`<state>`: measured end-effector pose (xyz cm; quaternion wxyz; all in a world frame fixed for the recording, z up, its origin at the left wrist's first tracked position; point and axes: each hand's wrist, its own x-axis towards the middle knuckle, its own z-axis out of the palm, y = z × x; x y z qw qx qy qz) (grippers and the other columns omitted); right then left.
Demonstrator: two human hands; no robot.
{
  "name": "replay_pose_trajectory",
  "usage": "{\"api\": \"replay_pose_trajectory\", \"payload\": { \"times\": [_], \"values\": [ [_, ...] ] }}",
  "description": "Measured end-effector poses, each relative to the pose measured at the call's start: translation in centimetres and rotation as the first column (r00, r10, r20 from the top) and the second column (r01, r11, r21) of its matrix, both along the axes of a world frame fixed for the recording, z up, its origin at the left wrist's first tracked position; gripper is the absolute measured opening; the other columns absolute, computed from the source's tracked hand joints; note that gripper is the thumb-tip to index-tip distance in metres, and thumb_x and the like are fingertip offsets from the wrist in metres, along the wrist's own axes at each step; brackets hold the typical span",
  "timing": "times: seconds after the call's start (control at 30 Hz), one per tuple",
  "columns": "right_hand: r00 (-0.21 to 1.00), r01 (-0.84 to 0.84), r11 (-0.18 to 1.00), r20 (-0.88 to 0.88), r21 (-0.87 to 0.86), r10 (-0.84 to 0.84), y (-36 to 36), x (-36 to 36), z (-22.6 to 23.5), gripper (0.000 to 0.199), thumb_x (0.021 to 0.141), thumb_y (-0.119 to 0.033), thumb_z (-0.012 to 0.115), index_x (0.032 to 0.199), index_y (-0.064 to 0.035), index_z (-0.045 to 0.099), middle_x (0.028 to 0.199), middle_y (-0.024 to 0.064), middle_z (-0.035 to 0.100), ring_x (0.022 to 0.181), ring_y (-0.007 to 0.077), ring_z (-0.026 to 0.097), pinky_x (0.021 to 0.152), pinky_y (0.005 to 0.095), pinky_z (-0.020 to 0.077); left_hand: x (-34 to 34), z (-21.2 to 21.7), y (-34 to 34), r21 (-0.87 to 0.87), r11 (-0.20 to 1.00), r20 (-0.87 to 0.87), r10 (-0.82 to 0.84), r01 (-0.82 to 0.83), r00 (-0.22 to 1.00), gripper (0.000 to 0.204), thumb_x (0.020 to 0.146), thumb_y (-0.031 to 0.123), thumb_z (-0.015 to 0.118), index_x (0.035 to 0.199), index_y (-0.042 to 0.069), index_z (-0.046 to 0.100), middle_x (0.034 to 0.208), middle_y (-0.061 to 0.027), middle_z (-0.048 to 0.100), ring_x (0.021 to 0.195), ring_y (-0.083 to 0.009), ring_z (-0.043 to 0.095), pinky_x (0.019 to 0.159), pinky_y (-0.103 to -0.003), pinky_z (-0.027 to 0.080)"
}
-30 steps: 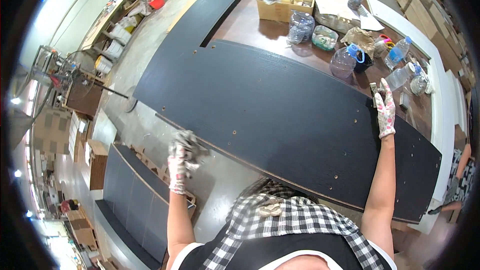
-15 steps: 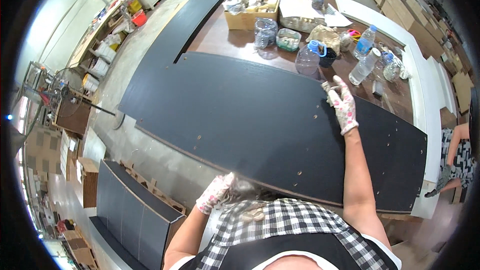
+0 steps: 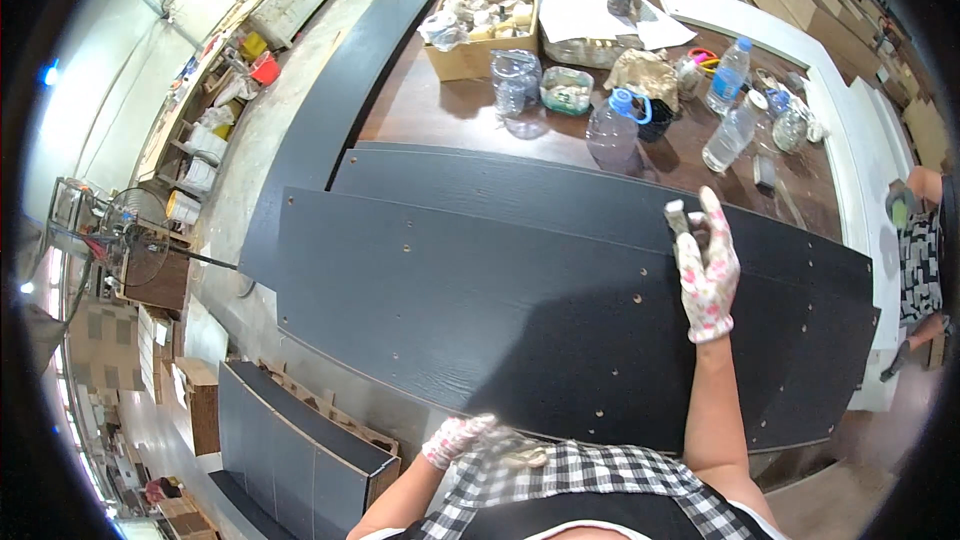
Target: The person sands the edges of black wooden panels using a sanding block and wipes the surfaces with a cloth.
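Observation:
A black panel [image 3: 480,270] with small holes lies in front of me, overlapping a second black panel [image 3: 560,190] beneath it. My left hand [image 3: 458,440], in a white glove with pink print, is closed at the upper panel's near edge; its fingers are partly hidden. Over the right part of the panels, my right hand [image 3: 708,275] wears a matching glove. Its forefinger points up and away, while the thumb side pinches a small greyish-white piece [image 3: 676,217] whose kind I cannot make out.
Bottles [image 3: 730,130], a blue-capped jug [image 3: 612,128], tubs and a full cardboard box [image 3: 485,55] stand on the brown tabletop [image 3: 410,125] beyond. A floor fan [image 3: 135,230] is at left, with black panelled pieces [image 3: 290,440] near it. Another person [image 3: 920,250] is at far right.
The upper panel has slid toward me, uncovering a strip of the panel below. My left hand has moved nearer with its edge. My right hand has also come closer, still pinching the piece.

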<state>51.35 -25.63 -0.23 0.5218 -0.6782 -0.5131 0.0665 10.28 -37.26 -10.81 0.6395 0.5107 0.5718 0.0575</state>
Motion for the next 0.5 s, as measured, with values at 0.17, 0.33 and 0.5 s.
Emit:
{"api": "replay_pose_trajectory", "payload": {
  "times": [0.17, 0.33, 0.5],
  "values": [
    [0.985, -0.032, 0.998, -0.169, -0.062, 0.021, -0.4, 1.0, 0.0, 0.059, 0.089, -0.004, 0.062, 0.145, -0.0115, 0.046, 0.102, 0.005, 0.062, 0.079, 0.0127, 0.058, 0.073, 0.0262, 0.0494, -0.1, -1.1, 0.1, -0.214, 0.964, 0.128, 0.189, -0.159, 0.974, 0.023, 0.091, 0.021, 0.07, 0.102, 0.001, 0.074, 0.095, -0.0021, 0.073, 0.091, -0.0085, 0.064, 0.082, -0.025, 0.053],
    [0.963, -0.087, 0.996, -0.254, 0.006, 0.086, -1.4, 4.7, 0.2, 0.057, 0.087, -0.002, 0.068, 0.141, -0.006, 0.049, 0.12, 0.0018, 0.053, 0.105, 0.013, 0.052, 0.092, 0.0259, 0.0449, -0.8, -1.3, 0.4, -0.187, 0.982, 0.19, 0.075, -0.038, 0.979, 0.029, 0.096, 0.018, 0.063, 0.115, -0.002, 0.069, 0.111, -0.0072, 0.07, 0.106, -0.0146, 0.064, 0.094, -0.028, 0.05],
    [0.926, -0.227, 0.974, -0.31, -0.004, 0.214, -4.1, 9.3, 0.6, 0.046, 0.084, -0.002, 0.067, 0.129, 0.0007, 0.054, 0.117, 0.0038, 0.053, 0.108, 0.0135, 0.054, 0.093, 0.0273, 0.0436, -0.4, -2.0, 0.0, -0.028, 0.982, -0.021, -0.186, 0.185, 0.982, 0.029, 0.098, 0.019, 0.058, 0.118, 0.001, 0.067, 0.113, -0.0067, 0.07, 0.105, -0.0164, 0.065, 0.095, -0.028, 0.05]
  ]
}}
